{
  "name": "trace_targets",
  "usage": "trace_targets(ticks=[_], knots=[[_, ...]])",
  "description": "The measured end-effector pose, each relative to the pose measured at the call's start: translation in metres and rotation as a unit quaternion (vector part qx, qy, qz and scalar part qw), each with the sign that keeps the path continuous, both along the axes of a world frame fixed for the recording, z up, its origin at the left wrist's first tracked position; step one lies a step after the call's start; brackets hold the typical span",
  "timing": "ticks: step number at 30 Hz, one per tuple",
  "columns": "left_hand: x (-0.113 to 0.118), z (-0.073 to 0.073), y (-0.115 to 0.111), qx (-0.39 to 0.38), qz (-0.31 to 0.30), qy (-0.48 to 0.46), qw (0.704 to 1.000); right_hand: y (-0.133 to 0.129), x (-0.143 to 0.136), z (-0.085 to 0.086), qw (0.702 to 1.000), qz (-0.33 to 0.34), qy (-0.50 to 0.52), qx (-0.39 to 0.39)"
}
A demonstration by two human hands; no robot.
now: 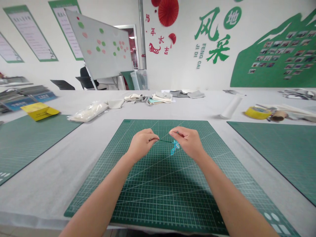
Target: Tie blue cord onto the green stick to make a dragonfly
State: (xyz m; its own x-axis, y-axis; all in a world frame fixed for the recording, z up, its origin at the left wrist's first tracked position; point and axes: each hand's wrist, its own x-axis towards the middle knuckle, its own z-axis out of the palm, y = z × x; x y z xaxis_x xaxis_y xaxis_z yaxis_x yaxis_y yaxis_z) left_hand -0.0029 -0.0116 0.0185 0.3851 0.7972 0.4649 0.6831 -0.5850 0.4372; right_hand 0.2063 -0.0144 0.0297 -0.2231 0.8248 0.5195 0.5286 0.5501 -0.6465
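Above a green cutting mat (153, 194), my left hand (142, 143) pinches the end of a thin dark green stem (165, 141). The stem runs right to a small light-blue flower-like piece (175, 147), which hangs just under the fingers of my right hand (187, 140). My right thumb and forefinger are pressed together a little above the blue piece. What exactly lies between those right fingertips is too small to make out.
Two more cutting mats (32, 141) (276, 144) lie on either side. Behind are a yellow folder (39, 111), a plastic-wrapped white pack (89, 112), fabric scraps (163, 96), a white roll (231, 107) and yellow tape (258, 112). A whiteboard (103, 49) stands beyond the table.
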Motion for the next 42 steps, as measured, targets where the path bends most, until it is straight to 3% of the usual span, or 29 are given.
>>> trace_targets(ticks=[7, 14, 20, 26, 35, 42], knots=[[0.003, 0.007, -0.004, -0.12, -0.12, -0.087, 0.982, 0.015, 0.008, -0.008, 0.995, 0.006, 0.086, -0.059], [0.004, 0.013, -0.008, -0.174, -0.141, -0.156, 0.962, 0.031, 0.006, -0.029, 0.977, 0.038, 0.166, -0.125], [0.001, 0.006, -0.001, -0.154, -0.045, -0.259, 0.953, 0.031, -0.009, -0.047, 0.976, 0.045, 0.122, -0.176], [-0.002, -0.004, 0.008, -0.131, 0.061, -0.329, 0.933, 0.017, -0.024, -0.044, 0.984, 0.057, 0.022, -0.168], [-0.007, -0.011, 0.013, -0.076, 0.131, -0.265, 0.952, -0.006, -0.034, -0.03, 0.99, 0.086, -0.073, -0.088], [-0.003, -0.006, 0.005, 0.02, 0.151, -0.109, 0.982, -0.016, -0.031, -0.013, 0.99, 0.112, -0.075, -0.027]])
